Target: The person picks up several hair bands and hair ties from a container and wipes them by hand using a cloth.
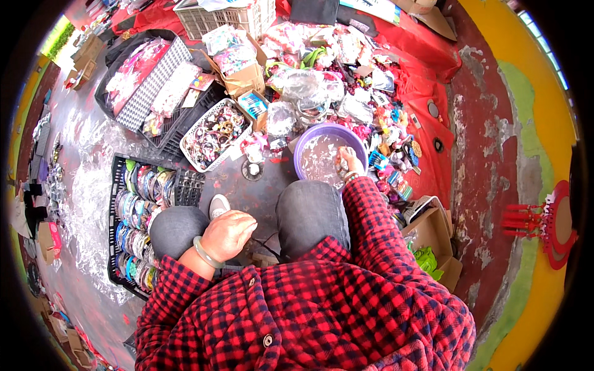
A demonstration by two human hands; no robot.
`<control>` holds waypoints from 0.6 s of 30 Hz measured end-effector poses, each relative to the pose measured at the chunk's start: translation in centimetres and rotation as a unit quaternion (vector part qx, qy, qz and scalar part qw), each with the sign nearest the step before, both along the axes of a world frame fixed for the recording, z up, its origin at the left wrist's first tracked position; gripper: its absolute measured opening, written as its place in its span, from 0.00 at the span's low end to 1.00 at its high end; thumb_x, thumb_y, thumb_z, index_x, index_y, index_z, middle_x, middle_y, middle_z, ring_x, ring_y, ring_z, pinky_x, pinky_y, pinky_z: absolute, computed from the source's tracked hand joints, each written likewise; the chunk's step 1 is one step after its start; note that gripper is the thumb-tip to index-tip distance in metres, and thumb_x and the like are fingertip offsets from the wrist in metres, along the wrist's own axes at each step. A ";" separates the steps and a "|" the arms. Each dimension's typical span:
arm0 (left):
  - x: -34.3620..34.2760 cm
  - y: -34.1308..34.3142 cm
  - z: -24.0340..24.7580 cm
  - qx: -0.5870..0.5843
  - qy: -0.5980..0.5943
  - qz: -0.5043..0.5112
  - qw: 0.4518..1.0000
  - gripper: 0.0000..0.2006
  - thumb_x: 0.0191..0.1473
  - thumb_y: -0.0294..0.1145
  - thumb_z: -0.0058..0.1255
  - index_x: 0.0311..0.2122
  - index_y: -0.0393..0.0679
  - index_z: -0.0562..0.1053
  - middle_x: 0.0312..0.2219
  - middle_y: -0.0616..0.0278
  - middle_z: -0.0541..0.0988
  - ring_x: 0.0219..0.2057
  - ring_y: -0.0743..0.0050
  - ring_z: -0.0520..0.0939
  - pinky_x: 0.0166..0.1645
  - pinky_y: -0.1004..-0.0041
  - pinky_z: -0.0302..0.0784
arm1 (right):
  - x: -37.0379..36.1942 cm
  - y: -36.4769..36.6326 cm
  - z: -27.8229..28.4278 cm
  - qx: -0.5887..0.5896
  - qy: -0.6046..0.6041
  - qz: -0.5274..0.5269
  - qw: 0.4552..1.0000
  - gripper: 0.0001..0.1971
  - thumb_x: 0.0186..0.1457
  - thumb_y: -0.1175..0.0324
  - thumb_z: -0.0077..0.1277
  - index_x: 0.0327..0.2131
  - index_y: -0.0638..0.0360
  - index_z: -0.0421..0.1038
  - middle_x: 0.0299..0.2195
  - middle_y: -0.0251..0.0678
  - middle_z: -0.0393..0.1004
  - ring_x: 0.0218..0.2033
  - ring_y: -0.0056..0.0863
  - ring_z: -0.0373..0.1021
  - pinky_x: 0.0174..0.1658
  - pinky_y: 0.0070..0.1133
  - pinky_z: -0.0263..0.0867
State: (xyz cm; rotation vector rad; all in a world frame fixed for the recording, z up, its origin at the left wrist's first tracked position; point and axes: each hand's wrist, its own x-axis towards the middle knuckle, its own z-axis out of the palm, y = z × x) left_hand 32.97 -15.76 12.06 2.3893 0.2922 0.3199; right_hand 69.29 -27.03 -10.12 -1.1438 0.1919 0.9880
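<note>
My right hand [351, 162] reaches into a round purple basin [299, 148], over its right side. Its fingers are curled together, and whatever they hold is too small to make out. Small pale scraps [318, 157] lie scattered over the basin's bottom. My left hand [228, 235], with a pale bangle [208, 253] at its wrist, is between my knees, back upward. Its fingers bend down out of sight, so I cannot tell whether they are closed. Beside my left knee, a black crate [117, 185] holds rows of colourful round bands [133, 210].
A white basket [197, 162] of hair ties stands beyond my feet. Bagged trinkets [309, 86] heap up behind the basin on red cloth [427, 105]. An opened cardboard box [448, 269] sits by my right elbow, near the peeling wall [479, 185]. Black crates [167, 139] stand far left.
</note>
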 end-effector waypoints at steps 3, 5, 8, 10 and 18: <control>0.0 0.0 -0.1 0.006 0.001 -0.004 1.000 0.05 0.44 0.25 0.49 0.29 0.37 0.72 0.26 0.54 0.75 0.31 0.57 0.75 0.38 0.67 0.70 | -0.9 0.5 1.6 -0.063 -0.048 -0.028 0.996 0.09 0.51 0.60 0.48 0.29 0.53 0.65 0.18 0.29 0.65 0.17 0.21 0.62 0.19 0.18 0.57; -0.1 0.0 -0.2 0.002 0.004 0.002 1.000 0.05 0.45 0.26 0.49 0.29 0.37 0.72 0.26 0.54 0.75 0.31 0.57 0.75 0.38 0.67 0.70 | -0.7 0.6 2.2 -0.088 -0.083 0.011 0.993 0.11 0.52 0.59 0.47 0.26 0.55 0.64 0.19 0.30 0.65 0.17 0.21 0.61 0.21 0.19 0.58; 0.0 -0.1 0.0 0.000 0.006 0.002 1.000 0.05 0.45 0.26 0.48 0.29 0.37 0.72 0.26 0.54 0.75 0.31 0.57 0.75 0.38 0.67 0.70 | -0.7 1.1 2.1 -0.129 -0.118 0.002 0.985 0.16 0.52 0.52 0.43 0.28 0.56 0.65 0.19 0.31 0.64 0.17 0.22 0.61 0.20 0.21 0.58; 0.0 -0.1 0.0 -0.001 0.007 0.002 1.000 0.05 0.45 0.26 0.48 0.29 0.37 0.72 0.26 0.54 0.75 0.31 0.57 0.75 0.38 0.67 0.70 | -0.5 1.6 1.8 -0.119 -0.136 -0.015 0.984 0.17 0.52 0.52 0.43 0.33 0.57 0.67 0.19 0.31 0.63 0.15 0.23 0.61 0.21 0.22 0.58; 0.0 -0.1 -0.1 0.010 0.003 0.008 1.000 0.05 0.44 0.26 0.49 0.29 0.37 0.72 0.26 0.54 0.75 0.31 0.58 0.75 0.38 0.68 0.70 | -0.2 2.5 1.4 -0.148 -0.170 -0.013 0.974 0.15 0.49 0.55 0.46 0.28 0.59 0.66 0.17 0.31 0.63 0.15 0.25 0.61 0.17 0.23 0.56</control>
